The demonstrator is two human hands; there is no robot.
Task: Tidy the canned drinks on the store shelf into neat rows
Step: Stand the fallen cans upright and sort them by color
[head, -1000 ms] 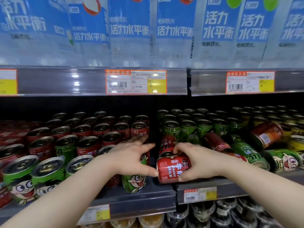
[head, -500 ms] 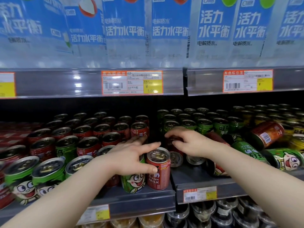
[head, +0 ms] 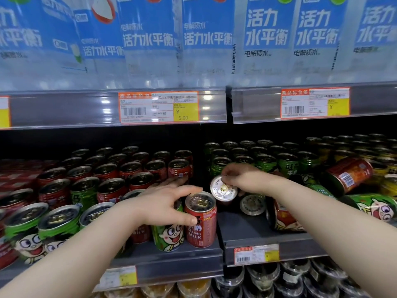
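Observation:
A red "Drink Milk" can (head: 200,220) stands upright at the right end of the left shelf section (head: 167,265). My left hand (head: 165,203) lies over the green can (head: 169,233) beside it, thumb against the red can, fingers stretched toward the back rows. My right hand (head: 242,177) grips a tipped can (head: 223,188) by its rim, its silver top facing me, raised off the right shelf section (head: 242,229). Several more cans lie on their sides there: a red one (head: 281,218), a green one (head: 373,205) and an orange-red one (head: 348,175).
Upright red cans (head: 107,175) fill the left section in rows, with green ones mixed in at the front. Upright green cans (head: 266,162) stand at the back right. Blue-labelled bottles (head: 208,39) line the shelf above; price tags (head: 159,107) hang on its edge.
My right hand stood the red can upright beside my left hand and let go, then reached back and took hold of another fallen can and tipped it up. My left hand stayed put.

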